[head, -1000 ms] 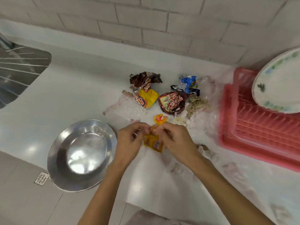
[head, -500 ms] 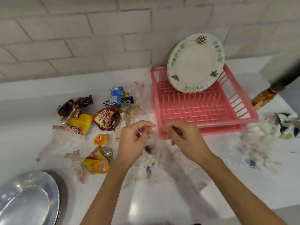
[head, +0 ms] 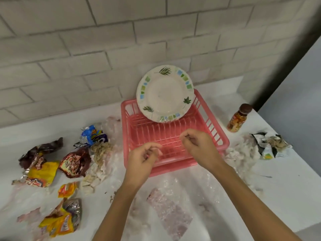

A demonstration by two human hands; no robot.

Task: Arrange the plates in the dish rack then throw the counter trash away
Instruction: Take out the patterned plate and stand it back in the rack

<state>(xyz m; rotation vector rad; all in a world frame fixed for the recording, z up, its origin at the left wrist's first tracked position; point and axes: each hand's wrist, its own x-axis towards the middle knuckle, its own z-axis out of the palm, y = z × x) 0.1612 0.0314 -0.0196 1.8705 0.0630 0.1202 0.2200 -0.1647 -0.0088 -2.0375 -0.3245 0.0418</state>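
A white plate [head: 165, 94] with a leaf and square pattern stands upright at the back of the pink dish rack [head: 125, 133]. My left hand [head: 144, 157] and my right hand [head: 198, 145] hover over the rack's front half, fingers loosely curled, holding nothing. Trash lies on the white counter [head: 286, 197]: to the left are a yellow and brown wrapper [head: 41, 173], a brown wrapper [head: 74, 162], a blue wrapper [head: 92, 136], a small yellow scrap [head: 66, 189] and a yellow foil packet [head: 60, 221]. A clear plastic sheet [head: 170, 211] lies below my hands.
A small sauce bottle [head: 238, 118] stands right of the rack. Crumpled tissue [head: 243, 153] and a black and white wrapper [head: 271, 146] lie at the right. A brick wall runs along the back. The counter's edge drops off at the right.
My hands let go of the yellow foil packet and moved right over the rack. The view swung right, so the steel plate left the frame.
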